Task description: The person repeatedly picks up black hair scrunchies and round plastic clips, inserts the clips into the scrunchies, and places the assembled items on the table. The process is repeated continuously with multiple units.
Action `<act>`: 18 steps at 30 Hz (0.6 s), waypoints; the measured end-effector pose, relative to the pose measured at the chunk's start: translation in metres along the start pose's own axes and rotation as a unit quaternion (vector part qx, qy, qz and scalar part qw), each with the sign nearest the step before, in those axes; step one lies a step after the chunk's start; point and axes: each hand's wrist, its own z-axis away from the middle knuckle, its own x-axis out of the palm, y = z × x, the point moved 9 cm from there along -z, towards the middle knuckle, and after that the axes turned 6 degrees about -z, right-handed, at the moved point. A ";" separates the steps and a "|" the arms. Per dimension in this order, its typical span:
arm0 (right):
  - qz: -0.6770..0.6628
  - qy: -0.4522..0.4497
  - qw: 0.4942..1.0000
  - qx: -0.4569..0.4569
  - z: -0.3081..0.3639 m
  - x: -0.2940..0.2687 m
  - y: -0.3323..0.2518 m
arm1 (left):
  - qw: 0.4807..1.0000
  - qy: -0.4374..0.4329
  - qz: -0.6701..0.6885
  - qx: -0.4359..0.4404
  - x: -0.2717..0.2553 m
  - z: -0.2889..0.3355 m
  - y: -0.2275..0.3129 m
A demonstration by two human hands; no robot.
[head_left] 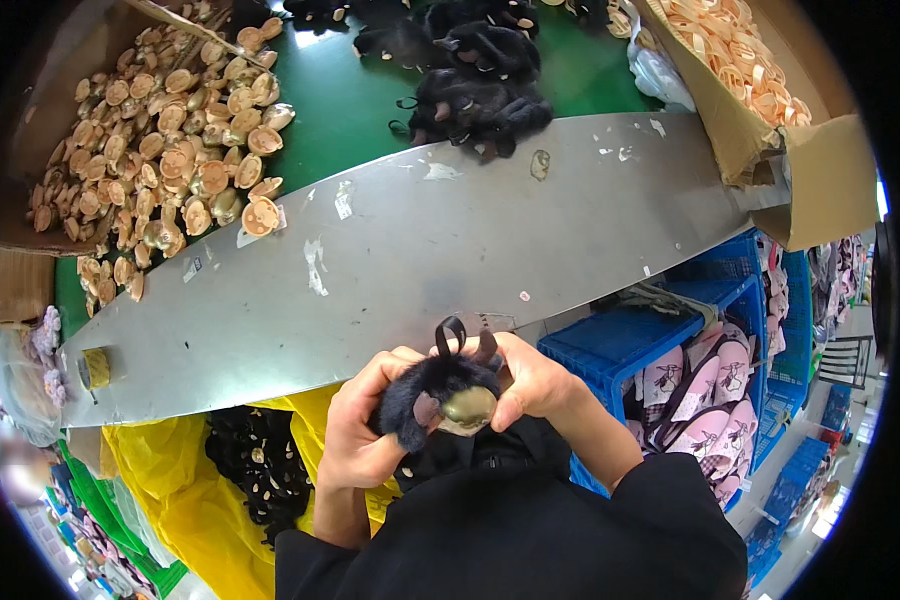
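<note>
Toy of black plush (406,396) with a glossy gold rounded piece (469,406), gripped from both sides

Left hand (358,422) holds one flank, right hand (532,376) the other, near a scuffed grey metal tabletop's (440,245) edge.

A toy (420,395) is held between the left hand (355,425) and right hand (535,385), before the bench (470,230). Behind it, toys (480,85) are piled mid-way, shells (185,125) heaped left, strips (735,55) boxed right. Tape (96,368) is set on its left end. Nearer, a bag (170,490) is placed left; slippers (715,420) are packed in a crate (610,345) right.
</note>
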 end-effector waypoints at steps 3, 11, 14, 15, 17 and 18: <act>-0.004 0.007 1.000 0.021 -0.003 0.004 0.004 | 1.000 0.014 0.023 -0.006 -0.006 0.002 0.001; 0.024 0.016 1.000 -0.008 0.003 0.017 0.000 | 0.997 0.011 0.078 -0.005 -0.009 0.003 -0.002; 0.023 0.000 0.999 -0.028 0.004 0.022 -0.002 | 0.997 0.003 0.083 0.000 -0.009 0.005 0.000; 0.025 0.004 0.999 -0.027 0.005 0.023 -0.002 | 0.997 0.002 0.083 0.001 -0.009 0.005 0.000; 0.018 0.024 0.999 -0.024 0.005 0.026 -0.004 | 0.997 0.002 0.078 0.010 -0.011 0.004 0.001; 0.009 0.042 0.999 -0.020 0.005 0.028 -0.004 | 0.997 0.003 0.073 0.016 -0.012 0.003 0.001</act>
